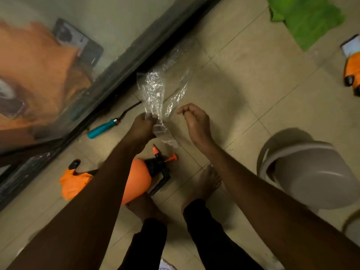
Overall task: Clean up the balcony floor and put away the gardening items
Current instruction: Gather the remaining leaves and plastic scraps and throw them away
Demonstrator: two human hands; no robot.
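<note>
My left hand (143, 126) grips a crumpled clear plastic bag (155, 90) by its lower end, held up above the tiled floor. My right hand (196, 124) hovers just to the right of the bag, fingers curled and apart, holding nothing. Below my left forearm an orange pressure sprayer (139, 180) with a black pump head lies on the floor. An orange glove (72, 183) rests to its left. A teal-handled hand tool (106, 126) lies by the door track.
A glass sliding door (58, 75) with a dark track runs along the left. A grey bucket (311, 174) stands at the right. A green cloth (307, 18) lies at top right, with another orange glove (352, 72) at the right edge. My bare feet (206, 184) stand below.
</note>
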